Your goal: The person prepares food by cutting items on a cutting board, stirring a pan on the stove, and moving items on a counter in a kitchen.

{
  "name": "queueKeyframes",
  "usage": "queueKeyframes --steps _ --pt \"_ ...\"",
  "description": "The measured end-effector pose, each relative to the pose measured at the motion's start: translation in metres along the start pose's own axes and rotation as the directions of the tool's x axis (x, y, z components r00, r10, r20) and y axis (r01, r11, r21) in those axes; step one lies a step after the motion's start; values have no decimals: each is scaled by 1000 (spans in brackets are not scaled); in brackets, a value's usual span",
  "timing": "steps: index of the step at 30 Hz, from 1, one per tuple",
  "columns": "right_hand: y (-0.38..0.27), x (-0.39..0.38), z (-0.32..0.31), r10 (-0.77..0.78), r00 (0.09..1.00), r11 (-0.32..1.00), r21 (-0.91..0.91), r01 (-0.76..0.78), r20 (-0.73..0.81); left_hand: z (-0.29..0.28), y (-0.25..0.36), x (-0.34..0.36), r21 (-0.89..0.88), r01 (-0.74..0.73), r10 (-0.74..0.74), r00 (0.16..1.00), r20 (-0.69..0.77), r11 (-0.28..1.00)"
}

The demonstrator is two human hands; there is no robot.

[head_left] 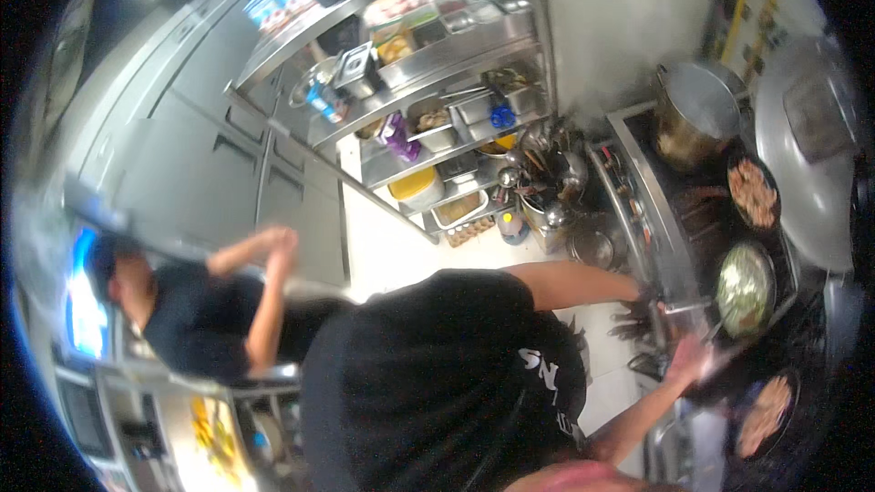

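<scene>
My left arm reaches toward the front of the stove; my left hand [649, 297] is blurred and its fingers are hard to make out at the stove's edge. My right hand [693, 360] is closed, smeared by motion, beside a pale streak that may be a utensil. Just beyond it sits a round pan with pale green contents [746, 290]. A pan of browned meat pieces [764, 415] lies nearest my right side. Farther off, another pan of meat [753, 191] rests on the burners near a tall steaming pot [697, 114].
A large metal wok or lid [807, 146] leans behind the burners. Steel shelves [437, 64] with food containers stand at the back, with ladles and pots [547, 182] below. A co-worker in black [200, 319] stands left, hands together, by grey cabinets [210, 146]. An egg tray [469, 231] sits low.
</scene>
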State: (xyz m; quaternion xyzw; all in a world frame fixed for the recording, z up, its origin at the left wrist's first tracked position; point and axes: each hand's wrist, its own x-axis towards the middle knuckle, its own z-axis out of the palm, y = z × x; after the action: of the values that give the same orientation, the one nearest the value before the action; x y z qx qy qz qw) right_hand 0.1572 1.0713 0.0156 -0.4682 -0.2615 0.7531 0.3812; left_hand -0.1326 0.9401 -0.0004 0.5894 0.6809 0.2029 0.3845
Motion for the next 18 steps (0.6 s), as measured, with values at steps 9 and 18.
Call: queueKeyframes --steps 9,18 --pt "-7 107 -44 -370 860 -43 -931 362 352 2 -4 13 -44 75 -78 994 -72 996" --pt "-37 11 44 -612 785 47 -987 156 95 42 6 139 -66 0 4 998 58 998"
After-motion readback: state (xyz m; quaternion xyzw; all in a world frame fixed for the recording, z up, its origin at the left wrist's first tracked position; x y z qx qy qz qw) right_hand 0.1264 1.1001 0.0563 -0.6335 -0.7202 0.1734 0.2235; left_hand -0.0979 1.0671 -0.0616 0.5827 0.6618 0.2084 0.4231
